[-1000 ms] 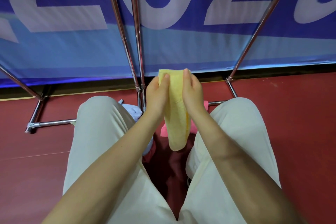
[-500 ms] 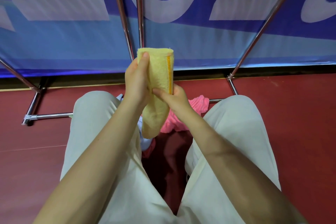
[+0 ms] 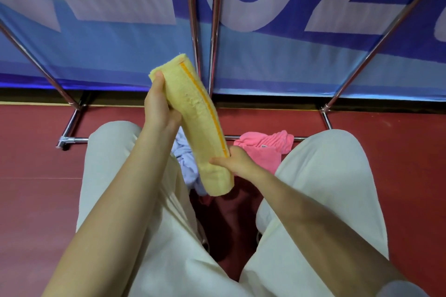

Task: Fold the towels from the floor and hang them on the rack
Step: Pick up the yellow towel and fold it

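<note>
Between the knees, head view: a folded yellow towel (image 3: 196, 125) is held in the air as a long narrow strip, tilted with its upper end to the left, an orange stripe running along its right edge. The left hand (image 3: 158, 106) has its grip closed on the upper part, thumb along the left edge. The right hand (image 3: 237, 160) has its grip closed on the lower part, fingers across the front. On the red floor (image 3: 36, 164) lie a pink towel (image 3: 264, 149) and a pale blue towel (image 3: 185, 161), partly hidden behind the yellow one. The chrome rack (image 3: 193, 19) stands beyond them before a blue banner (image 3: 120, 50).
</note>
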Demonstrator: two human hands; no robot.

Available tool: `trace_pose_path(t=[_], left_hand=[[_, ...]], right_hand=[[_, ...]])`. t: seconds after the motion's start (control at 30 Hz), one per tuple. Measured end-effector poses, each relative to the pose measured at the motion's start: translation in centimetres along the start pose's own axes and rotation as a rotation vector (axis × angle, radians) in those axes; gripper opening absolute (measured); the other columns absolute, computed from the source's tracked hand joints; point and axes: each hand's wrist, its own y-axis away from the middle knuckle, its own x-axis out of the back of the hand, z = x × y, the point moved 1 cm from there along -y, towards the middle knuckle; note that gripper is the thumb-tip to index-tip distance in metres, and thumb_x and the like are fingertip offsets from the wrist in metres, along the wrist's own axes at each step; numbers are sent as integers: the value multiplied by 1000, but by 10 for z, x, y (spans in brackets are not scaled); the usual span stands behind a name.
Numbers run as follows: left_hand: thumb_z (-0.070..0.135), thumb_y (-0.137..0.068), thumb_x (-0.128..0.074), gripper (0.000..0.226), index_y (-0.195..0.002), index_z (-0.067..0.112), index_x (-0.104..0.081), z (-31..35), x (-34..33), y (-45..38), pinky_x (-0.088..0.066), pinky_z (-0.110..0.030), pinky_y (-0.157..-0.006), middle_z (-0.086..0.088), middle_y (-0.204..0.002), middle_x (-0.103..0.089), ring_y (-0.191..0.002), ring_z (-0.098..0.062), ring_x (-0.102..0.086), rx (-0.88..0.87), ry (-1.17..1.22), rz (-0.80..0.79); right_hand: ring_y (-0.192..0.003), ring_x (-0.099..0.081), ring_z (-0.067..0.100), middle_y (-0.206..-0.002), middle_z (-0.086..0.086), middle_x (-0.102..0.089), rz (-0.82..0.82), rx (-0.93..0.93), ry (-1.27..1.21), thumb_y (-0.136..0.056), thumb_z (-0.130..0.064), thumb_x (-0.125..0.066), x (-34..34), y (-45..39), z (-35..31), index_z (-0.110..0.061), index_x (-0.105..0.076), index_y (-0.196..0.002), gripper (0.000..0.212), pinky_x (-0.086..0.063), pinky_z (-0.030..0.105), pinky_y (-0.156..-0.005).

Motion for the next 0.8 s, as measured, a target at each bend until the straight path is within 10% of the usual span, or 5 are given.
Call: trace_pose_path(t=[0.2,0.33,0.8], left_hand=[[31,-103,-43,31,-106,9,-65,11,25,8,-54,-42,-92,-6,-93,-76,-97,-21,-70,-23,38,-41],[33,-104,-38,34,-99,10,-62,27,24,14,-59,-32,-63,-4,-79,-76,-75,-16,-74,2,33,-43],[28,-101,-49,27,-96,8,-65,173,-110,31,-59,-27,-66,-4,-77,-72,-75,-15,-69,-192,-58,-246]], right_hand=[[-90,-68,18,-98,2,-71,-10,88,77,-75,-32,-75,1,9,-3,-16,-65,-105,35,-55,39,-83],[-101,-63,22,-110,4,-65,29,166,22,-77,-18,-72,-2,11,-13,-15,-54,-116,43,-50,38,-89],[-72,-67,-1,-89,-4,-69,27,372,-399,-88,-2,-62,38,1,-205,-10,-60,-104,18,-52,15,-69]])
